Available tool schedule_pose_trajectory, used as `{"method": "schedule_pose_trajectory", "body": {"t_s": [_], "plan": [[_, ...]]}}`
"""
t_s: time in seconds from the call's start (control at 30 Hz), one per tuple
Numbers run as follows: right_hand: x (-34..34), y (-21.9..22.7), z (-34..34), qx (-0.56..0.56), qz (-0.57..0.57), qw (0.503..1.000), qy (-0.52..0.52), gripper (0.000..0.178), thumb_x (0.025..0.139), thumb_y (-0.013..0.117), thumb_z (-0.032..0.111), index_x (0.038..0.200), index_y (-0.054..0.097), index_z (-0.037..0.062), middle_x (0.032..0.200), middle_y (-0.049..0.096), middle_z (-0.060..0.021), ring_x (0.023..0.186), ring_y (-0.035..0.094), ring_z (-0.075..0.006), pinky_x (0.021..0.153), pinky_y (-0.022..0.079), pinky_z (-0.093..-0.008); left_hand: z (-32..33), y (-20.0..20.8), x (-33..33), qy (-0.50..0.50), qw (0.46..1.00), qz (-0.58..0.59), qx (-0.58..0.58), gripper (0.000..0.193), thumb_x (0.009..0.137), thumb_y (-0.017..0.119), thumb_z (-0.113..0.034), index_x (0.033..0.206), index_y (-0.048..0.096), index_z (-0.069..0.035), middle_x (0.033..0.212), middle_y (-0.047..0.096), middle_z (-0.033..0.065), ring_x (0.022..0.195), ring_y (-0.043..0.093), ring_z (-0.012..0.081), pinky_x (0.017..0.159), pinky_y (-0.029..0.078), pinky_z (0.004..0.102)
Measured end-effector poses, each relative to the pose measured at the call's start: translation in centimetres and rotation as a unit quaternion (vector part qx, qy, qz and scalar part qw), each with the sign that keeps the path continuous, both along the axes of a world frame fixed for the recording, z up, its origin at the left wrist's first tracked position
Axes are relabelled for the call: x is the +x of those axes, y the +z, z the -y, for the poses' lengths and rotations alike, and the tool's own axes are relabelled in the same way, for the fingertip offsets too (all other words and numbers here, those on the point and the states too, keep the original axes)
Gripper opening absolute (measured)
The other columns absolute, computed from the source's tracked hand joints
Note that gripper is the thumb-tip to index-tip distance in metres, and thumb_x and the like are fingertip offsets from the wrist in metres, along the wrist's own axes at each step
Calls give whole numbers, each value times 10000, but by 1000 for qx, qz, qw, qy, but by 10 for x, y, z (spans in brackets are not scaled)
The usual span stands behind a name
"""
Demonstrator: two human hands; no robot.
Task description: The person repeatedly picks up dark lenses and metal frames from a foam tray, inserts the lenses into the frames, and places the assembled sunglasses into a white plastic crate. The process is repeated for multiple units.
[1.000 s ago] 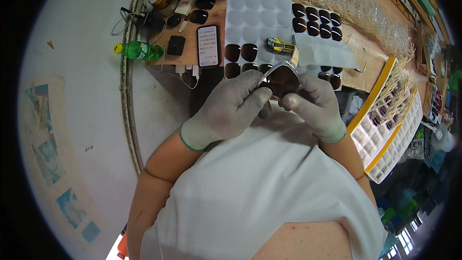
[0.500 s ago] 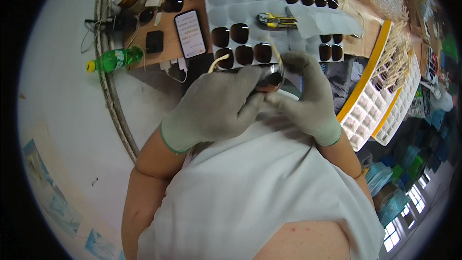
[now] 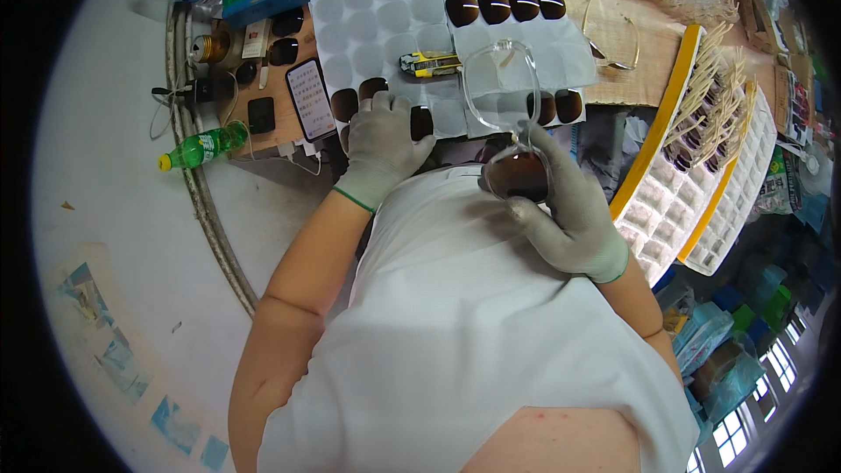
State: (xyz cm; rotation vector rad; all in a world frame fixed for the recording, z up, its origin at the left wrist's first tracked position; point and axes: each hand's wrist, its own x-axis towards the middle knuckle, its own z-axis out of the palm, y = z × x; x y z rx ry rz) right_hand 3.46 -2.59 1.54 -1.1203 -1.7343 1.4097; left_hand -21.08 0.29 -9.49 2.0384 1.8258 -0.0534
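Observation:
In my right hand point(image 3: 574, 210), gripped by its lower rim, is an eyeglass frame point(image 3: 474, 92) of clear plastic. One rim holds a dark brown lens point(image 3: 519, 177); through the other, raised over the tray, the things behind show. My left hand point(image 3: 381, 144) rests on the near part of a white moulded tray point(image 3: 377, 17), fingers stretched out and thumb apart. Dark lenses lie around its fingers, one point(image 3: 421, 123) beside the index finger and another point(image 3: 344, 105) to its left. What lies under the palm is hidden. Both hands wear grey gloves.
A yellow-black utility knife point(image 3: 429, 64) lies on the tray, with dark lenses point(image 3: 495, 7) in rows behind. Left are a phone point(image 3: 311, 101) and a green bottle point(image 3: 206, 147). Another clear frame point(image 3: 626, 61) and yellow-edged trays point(image 3: 661, 210) with sunglasses are to the right.
My hands, together on the glasses before, are now apart. The left has let go and moved onto the tray's lenses. The right keeps the frame, now turned upward with its rims showing.

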Motion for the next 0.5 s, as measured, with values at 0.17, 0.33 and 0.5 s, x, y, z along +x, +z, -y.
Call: {"method": "schedule_pose_trajectory", "body": {"t_s": [0.17,0.33,0.5], "plan": [[12,1,-7,-136,-126,982,-33,460,870,523,-48,1318,423,-65,1120,689,-196,1005,695,-243,935,530,-332,-13,4,-5,57,995,55,-60,495,757,798,-333,1048,600,15,1021,642,201,956,651,417,851,536,467],[32,-1,-26,-167,-25,983,67,396,894,499,-38,1285,438,-29,1049,679,-132,905,655,-156,861,534,-310,1,80,1,232,718,614,-233,339,861,771,-190,1028,519,-36,874,560,9,772,556,75,687,488,236],[-6,12,-21,-144,-56,987,55,304,939,589,34,1224,514,-41,984,711,-124,860,664,-130,774,539,-283,15,100,21,171,704,673,-152,282,897,739,-86,1090,548,-12,989,656,72,841,606,100,739,517,255]]}}
